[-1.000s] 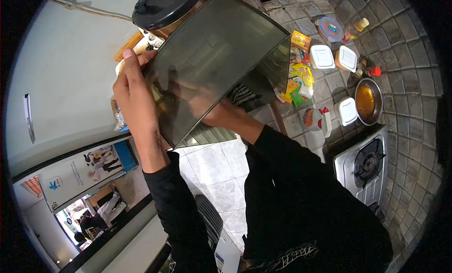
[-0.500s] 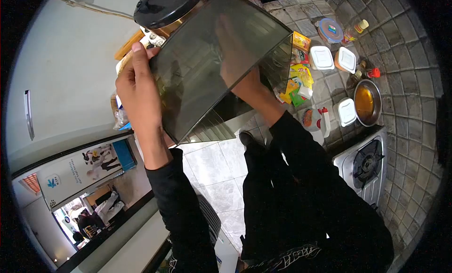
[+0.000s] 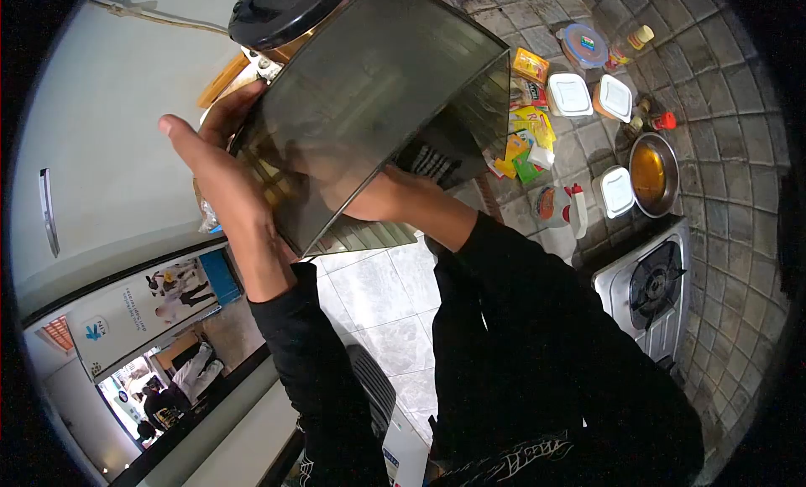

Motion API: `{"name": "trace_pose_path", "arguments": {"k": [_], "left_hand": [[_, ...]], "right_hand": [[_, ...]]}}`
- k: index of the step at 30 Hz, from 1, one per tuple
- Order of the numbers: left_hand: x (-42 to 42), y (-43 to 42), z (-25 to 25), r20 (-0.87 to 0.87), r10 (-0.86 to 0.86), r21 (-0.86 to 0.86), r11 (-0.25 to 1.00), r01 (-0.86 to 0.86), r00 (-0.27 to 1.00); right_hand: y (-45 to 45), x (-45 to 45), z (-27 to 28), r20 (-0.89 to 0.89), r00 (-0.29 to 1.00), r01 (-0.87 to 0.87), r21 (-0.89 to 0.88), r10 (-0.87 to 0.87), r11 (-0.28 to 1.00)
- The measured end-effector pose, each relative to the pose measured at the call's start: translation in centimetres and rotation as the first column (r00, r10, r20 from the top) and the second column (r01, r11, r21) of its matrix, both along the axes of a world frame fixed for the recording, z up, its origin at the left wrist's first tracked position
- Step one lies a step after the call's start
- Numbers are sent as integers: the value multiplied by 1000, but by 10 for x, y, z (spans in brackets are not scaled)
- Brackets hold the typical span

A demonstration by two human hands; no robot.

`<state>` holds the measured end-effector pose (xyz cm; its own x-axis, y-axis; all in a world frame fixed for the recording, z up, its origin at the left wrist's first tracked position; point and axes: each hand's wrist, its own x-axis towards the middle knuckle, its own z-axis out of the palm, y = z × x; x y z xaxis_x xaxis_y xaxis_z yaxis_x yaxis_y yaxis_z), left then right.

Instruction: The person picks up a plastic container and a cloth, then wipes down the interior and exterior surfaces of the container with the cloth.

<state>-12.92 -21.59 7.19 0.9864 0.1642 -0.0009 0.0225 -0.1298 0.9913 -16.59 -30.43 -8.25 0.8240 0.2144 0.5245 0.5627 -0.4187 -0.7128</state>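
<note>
A tinted, see-through box-shaped container (image 3: 395, 67) is tilted in front of me, its open side toward the lower right. My left hand (image 3: 227, 176) holds its left edge, thumb raised outside and fingers bent behind the wall. My right hand (image 3: 361, 185) reaches inside the container; it shows dimly through the tinted wall, and its fingertips are too unclear to tell what they touch. Dark striped material (image 3: 432, 162) shows beyond my right wrist.
Right of the container, the tiled counter holds food packets (image 3: 531, 134), white-lidded boxes (image 3: 571, 95), a jug (image 3: 554, 206), a metal bowl of oil (image 3: 653, 175) and a stove (image 3: 651, 290). A black-lidded pot (image 3: 281, 13) stands behind. A person (image 3: 168, 403) is far off, lower left.
Over the last half second my right hand has moved down and left inside the container. My left thumb has swung outward to the left, away from the wall. The container has shifted slightly left.
</note>
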Motion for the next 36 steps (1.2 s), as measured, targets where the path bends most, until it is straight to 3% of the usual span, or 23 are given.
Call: {"name": "trace_pose_path", "arguments": {"k": [2,4,8,10,13,19,24,28,31,33,34,35,36], "left_hand": [[0,2,1,-16,-2,20,1000,2,1000],[3,8,-3,6,-49,116,992,48,999],[9,13,-9,55,-58,112,992,51,997],[9,13,-9,74,-62,139,989,51,995],[10,15,-10,79,-96,175,981,81,992],[6,7,-6,37,-38,141,989,33,999],[4,7,-6,46,-35,141,990,28,998],[6,10,-7,46,-32,130,991,26,998],[8,12,-9,54,-34,187,982,23,998],[10,16,-11,48,-50,167,985,42,998],[11,17,-11,44,-70,148,987,63,997],[11,17,-11,46,-69,144,988,62,997],[10,15,-10,38,-62,125,991,57,997]], "right_hand": [[-5,-1,5,-86,993,-85,-67,79,994],[-5,-8,10,83,996,14,72,-20,997],[-23,-38,24,148,988,32,117,-49,993],[-37,-62,40,-102,985,-130,94,140,987],[-45,-94,44,-188,963,-167,149,194,975],[-46,-138,35,-227,948,-190,167,225,967],[-17,-150,8,-293,897,-164,474,331,865],[-4,-146,-7,-238,913,-173,510,331,842],[-16,-130,5,-275,910,-170,436,310,884],[-30,-118,20,-481,827,-229,185,291,956],[-31,-111,21,-387,900,-202,42,202,978],[-34,-104,23,-386,900,-203,38,201,979],[-39,-96,26,-489,847,-299,-109,210,948]]}}
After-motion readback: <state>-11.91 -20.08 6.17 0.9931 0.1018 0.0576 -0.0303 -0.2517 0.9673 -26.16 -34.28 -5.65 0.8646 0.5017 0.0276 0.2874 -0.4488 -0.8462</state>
